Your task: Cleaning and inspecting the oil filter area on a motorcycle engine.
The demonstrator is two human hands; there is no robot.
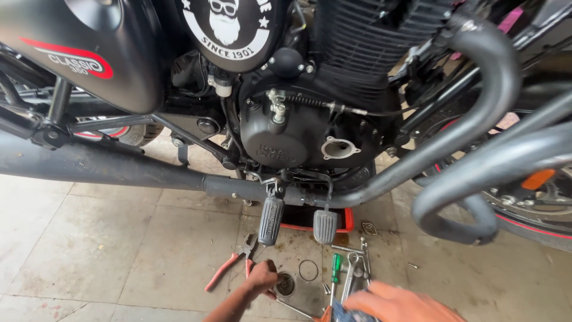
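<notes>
The left hand (262,278) reaches down to the tiled floor (119,238), its fingers (269,290) bent over the rim of a round dark metal cover (285,284) that lies flat there; whether they actually grip it I cannot tell. The right hand (396,305) sits at the near edge, fingers curled around a bluish object (348,313), mostly hidden. Left of the cover lie red-handled pliers (229,266); to its right a thin ring (308,270), a green-handled screwdriver (336,268) and spanners (353,275). Beyond them, under the black motorcycle engine (298,137), sits a red tray (347,222) behind the footrest (269,222) and brake pedal (325,225).
</notes>
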